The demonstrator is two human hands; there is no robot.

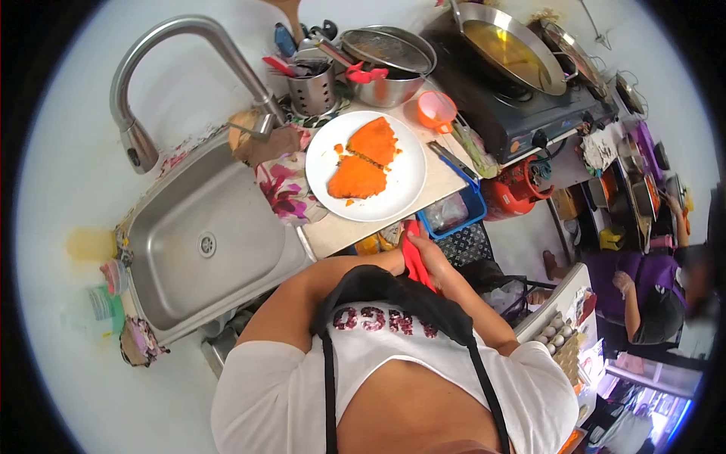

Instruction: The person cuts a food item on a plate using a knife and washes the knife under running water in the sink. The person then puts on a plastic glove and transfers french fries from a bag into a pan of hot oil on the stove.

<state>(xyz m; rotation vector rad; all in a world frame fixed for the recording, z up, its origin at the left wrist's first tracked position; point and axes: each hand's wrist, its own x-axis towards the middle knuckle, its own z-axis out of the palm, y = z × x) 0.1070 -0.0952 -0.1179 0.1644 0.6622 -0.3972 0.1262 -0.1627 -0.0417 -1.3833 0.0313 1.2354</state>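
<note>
A bright red cloth (415, 265) hangs between my two hands in front of the black apron. My left hand (392, 261) is closed against its left side, with the fingers partly hidden. Wrapped round the cloth from the right is my right hand (431, 256). Just beyond them, at the counter's edge, a white plate (324, 159) holds two orange-coated, flat wedge-shaped pieces (357, 178) with some crumbs.
Left of the plate is a steel sink (204, 295) with a tall faucet (181, 24). A wok of oil (507, 53) sits on the black stove (484, 106). A knife (454, 160), orange cup (436, 110) and blue bin (475, 208) are nearby. Another person (658, 310) is at right.
</note>
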